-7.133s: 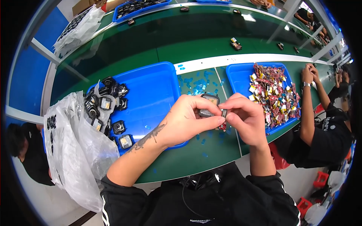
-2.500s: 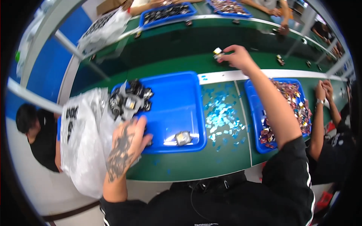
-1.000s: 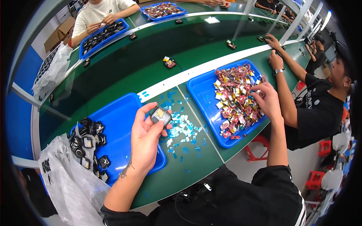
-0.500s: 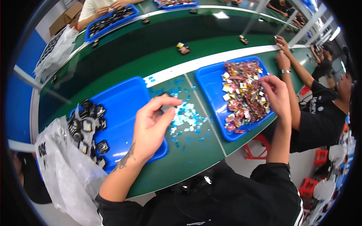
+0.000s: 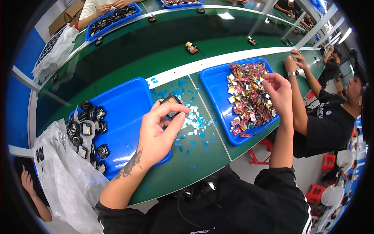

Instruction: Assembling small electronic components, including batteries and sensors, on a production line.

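Observation:
My left hand [image 5: 157, 130] is closed round a black, square watch-like case [image 5: 172, 102], held above the green bench. Below it lies a scatter of small white and blue film pieces [image 5: 193, 121]. My right hand [image 5: 281, 95] hovers over the right blue tray [image 5: 218, 105], its thumb and fingertips pinched together; anything between them is too small to make out. That tray is heaped with small red circuit boards [image 5: 249, 111] bearing white and yellow parts. In the left blue tray [image 5: 124, 117], several black cases [image 5: 85, 124] sit along its left side.
A clear plastic bag [image 5: 66, 167] hangs over the left tray's near corner. Beyond a white rail [image 5: 175, 72] runs a green conveyor belt carrying a few small assemblies [image 5: 191, 48]. At right a co-worker's arm [image 5: 298, 97] reaches across the bench; a red stool [image 5: 260, 153] stands below.
My right hand has shifted slightly left and up over the boards. The black case in my left hand now shows more of its face. At far left another person's hand has appeared.

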Motion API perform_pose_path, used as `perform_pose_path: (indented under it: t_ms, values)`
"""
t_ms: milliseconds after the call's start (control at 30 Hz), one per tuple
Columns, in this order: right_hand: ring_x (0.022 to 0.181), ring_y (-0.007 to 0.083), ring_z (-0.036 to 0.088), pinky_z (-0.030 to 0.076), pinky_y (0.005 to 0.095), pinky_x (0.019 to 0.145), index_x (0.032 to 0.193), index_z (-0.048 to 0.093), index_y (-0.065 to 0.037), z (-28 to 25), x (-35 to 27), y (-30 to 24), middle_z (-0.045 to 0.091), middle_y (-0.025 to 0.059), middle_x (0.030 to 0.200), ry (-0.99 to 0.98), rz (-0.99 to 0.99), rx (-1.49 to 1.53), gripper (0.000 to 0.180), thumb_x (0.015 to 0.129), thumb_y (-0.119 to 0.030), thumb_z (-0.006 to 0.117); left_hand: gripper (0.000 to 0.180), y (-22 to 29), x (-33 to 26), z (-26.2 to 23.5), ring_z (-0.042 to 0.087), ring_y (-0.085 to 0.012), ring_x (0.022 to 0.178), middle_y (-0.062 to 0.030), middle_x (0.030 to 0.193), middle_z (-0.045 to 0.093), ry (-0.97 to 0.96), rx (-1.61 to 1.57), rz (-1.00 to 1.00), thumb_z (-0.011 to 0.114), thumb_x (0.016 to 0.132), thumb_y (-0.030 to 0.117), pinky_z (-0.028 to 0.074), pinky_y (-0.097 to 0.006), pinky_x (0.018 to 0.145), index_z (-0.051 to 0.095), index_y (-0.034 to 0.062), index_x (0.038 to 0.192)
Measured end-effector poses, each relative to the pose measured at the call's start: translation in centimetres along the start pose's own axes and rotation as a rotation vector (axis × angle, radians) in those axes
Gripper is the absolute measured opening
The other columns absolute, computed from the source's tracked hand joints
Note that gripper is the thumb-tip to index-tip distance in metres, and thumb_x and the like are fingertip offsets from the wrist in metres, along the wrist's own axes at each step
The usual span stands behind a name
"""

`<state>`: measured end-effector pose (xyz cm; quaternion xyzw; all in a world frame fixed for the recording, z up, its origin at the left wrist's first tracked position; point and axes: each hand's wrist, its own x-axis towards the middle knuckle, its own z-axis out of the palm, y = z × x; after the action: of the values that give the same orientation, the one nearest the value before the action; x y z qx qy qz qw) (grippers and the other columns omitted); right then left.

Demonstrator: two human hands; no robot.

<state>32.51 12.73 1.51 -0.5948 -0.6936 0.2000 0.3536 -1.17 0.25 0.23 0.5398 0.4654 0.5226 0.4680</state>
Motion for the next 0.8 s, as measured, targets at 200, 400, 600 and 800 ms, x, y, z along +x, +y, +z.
perform_pose_path:
  t_ms: [200,400,600,800]
  values:
    - [0.078,0.0025,0.058,0.045,0.0163,0.068,0.102,0.062,-0.001,-0.6,-1.6,-1.8,0.063,-0.0021,0.087,-0.109,0.025,0.564,0.016,0.087,-0.002,0.068,0.020,0.2,-0.3,0.2,0.055,-0.0108,0.091,-0.0069,0.107,0.056,0.002,0.015,-0.016,0.066,0.088,0.007,0.046,-0.023,0.072,0.069,0.0047,0.107]
    - [0.067,0.0028,0.054,0.043,0.0176,0.060,0.090,0.063,0.001,2.4,-5.8,-8.8,0.061,-0.0003,0.078,-0.488,-0.021,0.716,0.013,0.081,0.003,0.071,0.046,2.3,-0.8,1.7,0.056,-0.0191,0.104,-0.0099,0.112,0.056,-0.066,0.296,0.161,0.085,0.070,0.013,0.047,-0.030,0.084,0.070,0.0083,0.113]
    - [0.066,0.0021,0.051,0.039,0.0181,0.059,0.089,0.063,0.002,5.4,-7.2,-11.6,0.060,-0.0006,0.077,-0.557,-0.099,0.746,0.009,0.082,0.004,0.070,0.023,2.2,-1.1,2.3,0.064,-0.0210,0.088,-0.0115,0.101,0.059,-0.085,0.404,0.311,0.084,0.071,0.008,0.053,-0.031,0.077,0.074,0.0048,0.091]
    - [0.069,0.0125,0.055,0.042,0.0246,0.057,0.087,0.057,0.000,7.3,-7.6,-12.5,0.056,0.0073,0.087,-0.400,-0.377,0.438,0.015,0.079,0.009,0.066,0.014,1.9,-1.3,1.8,0.064,-0.0196,0.086,-0.0121,0.100,0.062,0.021,0.383,0.284,0.077,0.076,0.005,0.051,-0.029,0.073,0.073,0.0030,0.089]
